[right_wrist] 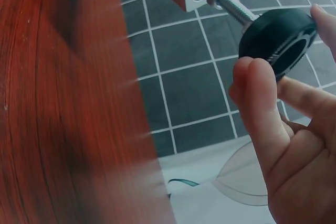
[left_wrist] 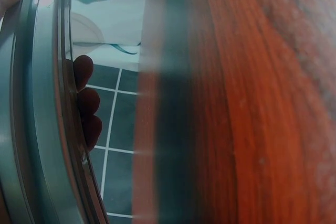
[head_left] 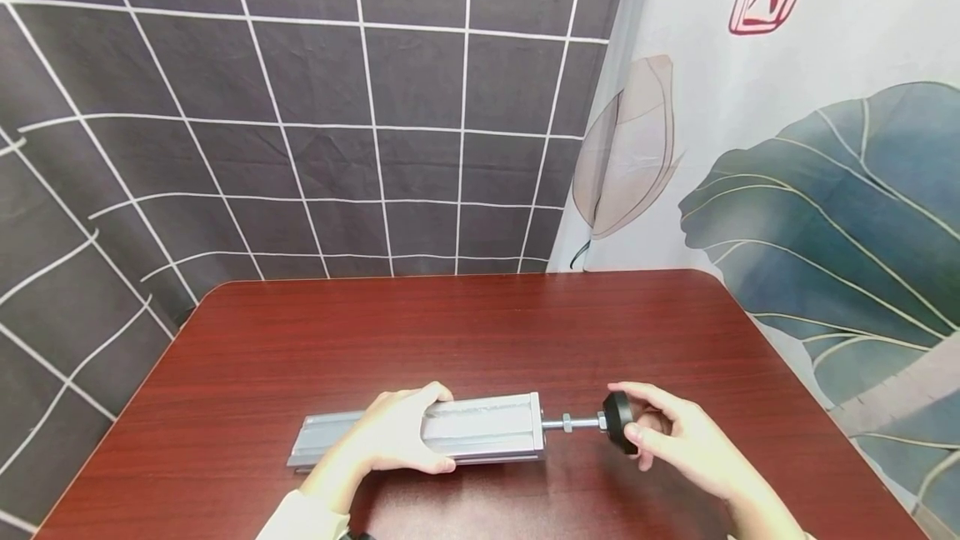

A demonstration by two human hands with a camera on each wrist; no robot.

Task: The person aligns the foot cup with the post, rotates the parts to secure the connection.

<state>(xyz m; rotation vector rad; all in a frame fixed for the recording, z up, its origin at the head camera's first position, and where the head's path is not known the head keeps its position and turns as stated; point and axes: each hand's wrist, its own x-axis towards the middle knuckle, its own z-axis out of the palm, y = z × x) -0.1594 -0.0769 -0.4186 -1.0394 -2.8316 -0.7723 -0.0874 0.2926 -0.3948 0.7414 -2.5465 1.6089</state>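
Observation:
A long silver aluminium profile (head_left: 483, 426) lies lengthwise across the front of the table, gripped around its middle by my left hand (head_left: 401, 432). In the left wrist view, fingertips (left_wrist: 89, 103) curl under the far side of the profile (left_wrist: 47, 108). From its right end plate sticks a threaded rod (head_left: 585, 422) with a hex nut on it. The rod ends in a round black levelling foot (head_left: 618, 422). My right hand (head_left: 675, 436) pinches the rim of this foot between thumb and fingers. Up close in the right wrist view, the foot (right_wrist: 273, 38) shows a hollow underside.
The reddish-brown wooden table (head_left: 420, 323) stretches behind and beside the profile. A dark grey curtain (head_left: 315, 107) with white grid lines hangs past its back edge. At the right hangs a white curtain (head_left: 697, 90) with large leaf prints.

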